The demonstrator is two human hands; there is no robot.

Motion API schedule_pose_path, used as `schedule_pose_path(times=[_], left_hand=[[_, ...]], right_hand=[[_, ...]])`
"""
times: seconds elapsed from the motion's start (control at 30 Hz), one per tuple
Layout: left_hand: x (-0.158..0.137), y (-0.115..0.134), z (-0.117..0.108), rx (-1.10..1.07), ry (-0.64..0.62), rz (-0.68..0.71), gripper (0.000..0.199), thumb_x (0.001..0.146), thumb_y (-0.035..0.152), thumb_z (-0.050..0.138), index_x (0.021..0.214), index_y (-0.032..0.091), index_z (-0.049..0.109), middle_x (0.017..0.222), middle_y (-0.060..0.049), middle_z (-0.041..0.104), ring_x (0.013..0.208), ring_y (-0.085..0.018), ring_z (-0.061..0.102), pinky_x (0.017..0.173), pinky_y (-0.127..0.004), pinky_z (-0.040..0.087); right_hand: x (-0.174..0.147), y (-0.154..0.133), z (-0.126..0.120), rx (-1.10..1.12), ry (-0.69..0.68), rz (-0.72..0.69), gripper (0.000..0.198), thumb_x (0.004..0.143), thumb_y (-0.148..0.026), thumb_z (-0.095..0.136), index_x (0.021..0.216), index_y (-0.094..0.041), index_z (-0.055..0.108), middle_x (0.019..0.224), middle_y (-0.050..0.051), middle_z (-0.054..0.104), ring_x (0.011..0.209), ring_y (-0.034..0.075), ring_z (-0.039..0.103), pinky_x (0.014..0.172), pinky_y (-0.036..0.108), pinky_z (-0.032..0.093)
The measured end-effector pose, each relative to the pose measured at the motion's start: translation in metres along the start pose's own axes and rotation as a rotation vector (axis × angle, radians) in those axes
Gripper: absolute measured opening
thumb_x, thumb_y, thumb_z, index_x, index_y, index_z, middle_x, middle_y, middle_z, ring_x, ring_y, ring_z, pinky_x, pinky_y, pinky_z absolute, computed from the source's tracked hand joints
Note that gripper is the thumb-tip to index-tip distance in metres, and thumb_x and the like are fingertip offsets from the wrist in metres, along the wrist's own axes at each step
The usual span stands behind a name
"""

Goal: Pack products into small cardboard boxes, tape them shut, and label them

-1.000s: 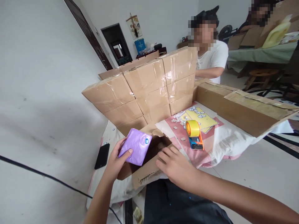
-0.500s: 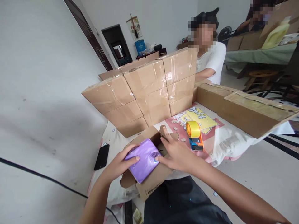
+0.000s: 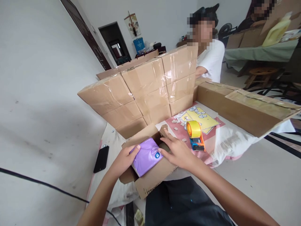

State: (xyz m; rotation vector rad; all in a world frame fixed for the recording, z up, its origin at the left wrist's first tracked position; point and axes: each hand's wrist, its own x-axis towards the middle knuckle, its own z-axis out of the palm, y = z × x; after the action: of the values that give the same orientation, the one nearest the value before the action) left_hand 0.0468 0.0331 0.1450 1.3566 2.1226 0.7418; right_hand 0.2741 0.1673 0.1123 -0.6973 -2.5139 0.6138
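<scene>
From where I stand, the cloth-covered surface (image 3: 225, 138) spreads through the middle of the frame. Along its far side, a wall of taped cartons (image 3: 150, 91) blocks much of the view of a person in a white shirt (image 3: 213, 59), upper right of centre. A long cardboard piece (image 3: 237, 108) bounds the right side. An open box (image 3: 156, 175) sits lower centre, right against the person's dark-clothed lap, and the purple pack (image 3: 147, 158) lies tilted in its mouth. The left hand (image 3: 124, 160) is clamped on the pack's left edge, thumb on top; the right hand (image 3: 178, 152) is spread, thumb at the pack's right edge, fingers against a raised flap. Right of centre, a yellow sheet (image 3: 209, 121) lies flat, the tape dispenser (image 3: 195, 135) just in front of it. A black phone (image 3: 101, 159) rests left of the box, well apart from the small white pieces (image 3: 176, 128) scattered beside the sheet.
</scene>
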Motion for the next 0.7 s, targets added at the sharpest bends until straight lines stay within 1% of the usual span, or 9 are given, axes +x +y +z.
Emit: schedule_pose_path(times=[0.1, 0.17, 0.27, 0.33, 0.4, 0.5, 0.6, 0.63, 0.7], left_hand=[[0.002, -0.001, 0.001, -0.025, 0.024, 0.034, 0.046, 0.094, 0.061, 0.045, 0.082, 0.023, 0.069, 0.088, -0.004, 0.071, 0.097, -0.030, 0.064, 0.095, -0.040, 0.045], [0.003, -0.002, 0.000, -0.045, 0.030, 0.052, 0.043, 0.094, 0.058, 0.046, 0.088, 0.024, 0.070, 0.094, -0.004, 0.073, 0.103, -0.029, 0.064, 0.099, -0.039, 0.043], [0.004, -0.004, -0.001, -0.003, 0.043, 0.092, 0.037, 0.096, 0.053, 0.044, 0.099, 0.025, 0.068, 0.096, -0.002, 0.073, 0.100, -0.025, 0.065, 0.092, -0.035, 0.046], [0.006, -0.005, 0.000, 0.117, 0.017, 0.137, 0.036, 0.098, 0.051, 0.041, 0.097, 0.025, 0.066, 0.091, -0.001, 0.072, 0.090, -0.023, 0.066, 0.082, -0.033, 0.048], [0.009, -0.009, 0.004, 0.252, -0.021, 0.182, 0.040, 0.100, 0.050, 0.037, 0.094, 0.025, 0.067, 0.090, -0.002, 0.073, 0.085, -0.022, 0.067, 0.079, -0.034, 0.049], [0.014, -0.017, 0.010, 0.338, -0.002, 0.212, 0.042, 0.101, 0.046, 0.035, 0.106, 0.025, 0.070, 0.111, -0.004, 0.075, 0.102, -0.024, 0.068, 0.093, -0.038, 0.050], [0.016, -0.025, 0.015, 0.391, 0.004, 0.268, 0.043, 0.101, 0.045, 0.037, 0.128, 0.028, 0.066, 0.134, -0.004, 0.067, 0.121, -0.026, 0.063, 0.107, -0.042, 0.048], [0.017, -0.026, 0.015, 0.421, -0.026, 0.317, 0.043, 0.100, 0.046, 0.040, 0.133, 0.030, 0.063, 0.141, -0.004, 0.063, 0.126, -0.026, 0.060, 0.110, -0.043, 0.046], [0.021, -0.026, 0.016, 0.482, -0.157, 0.433, 0.042, 0.098, 0.045, 0.049, 0.137, 0.034, 0.060, 0.153, -0.001, 0.052, 0.137, -0.025, 0.052, 0.116, -0.043, 0.042]], right_hand=[[-0.002, 0.001, 0.005, 0.001, 0.031, -0.002, 0.047, 0.097, -0.046, 0.052, 0.129, -0.015, 0.065, 0.159, 0.019, 0.040, 0.121, 0.036, 0.065, 0.098, 0.050, 0.055], [-0.002, 0.001, 0.009, -0.029, 0.044, -0.006, 0.044, 0.097, -0.045, 0.052, 0.127, -0.016, 0.066, 0.159, 0.018, 0.041, 0.121, 0.035, 0.066, 0.097, 0.049, 0.055], [-0.003, -0.001, 0.014, -0.090, 0.044, -0.014, 0.043, 0.098, -0.045, 0.051, 0.126, -0.017, 0.067, 0.158, 0.016, 0.044, 0.121, 0.035, 0.065, 0.096, 0.048, 0.055], [-0.003, -0.002, 0.017, -0.112, 0.041, -0.011, 0.042, 0.098, -0.045, 0.050, 0.127, -0.018, 0.066, 0.157, 0.015, 0.045, 0.122, 0.034, 0.064, 0.097, 0.048, 0.055], [-0.003, -0.002, 0.019, -0.115, 0.040, 0.002, 0.042, 0.098, -0.044, 0.051, 0.127, -0.018, 0.066, 0.157, 0.015, 0.045, 0.122, 0.034, 0.064, 0.097, 0.048, 0.055], [-0.006, -0.001, 0.020, -0.096, 0.049, 0.004, 0.040, 0.097, -0.042, 0.052, 0.126, -0.018, 0.067, 0.155, 0.015, 0.047, 0.125, 0.034, 0.061, 0.100, 0.047, 0.054], [-0.008, -0.001, 0.022, -0.070, 0.071, 0.001, 0.039, 0.096, -0.040, 0.053, 0.125, -0.018, 0.067, 0.154, 0.015, 0.049, 0.127, 0.034, 0.059, 0.102, 0.048, 0.052], [-0.009, -0.001, 0.022, -0.063, 0.077, 0.005, 0.038, 0.095, -0.039, 0.054, 0.125, -0.018, 0.067, 0.153, 0.015, 0.050, 0.127, 0.034, 0.059, 0.102, 0.049, 0.053], [-0.010, -0.002, 0.023, -0.048, 0.085, 0.010, 0.037, 0.094, -0.038, 0.056, 0.123, -0.018, 0.068, 0.152, 0.015, 0.051, 0.126, 0.035, 0.059, 0.101, 0.050, 0.052]])
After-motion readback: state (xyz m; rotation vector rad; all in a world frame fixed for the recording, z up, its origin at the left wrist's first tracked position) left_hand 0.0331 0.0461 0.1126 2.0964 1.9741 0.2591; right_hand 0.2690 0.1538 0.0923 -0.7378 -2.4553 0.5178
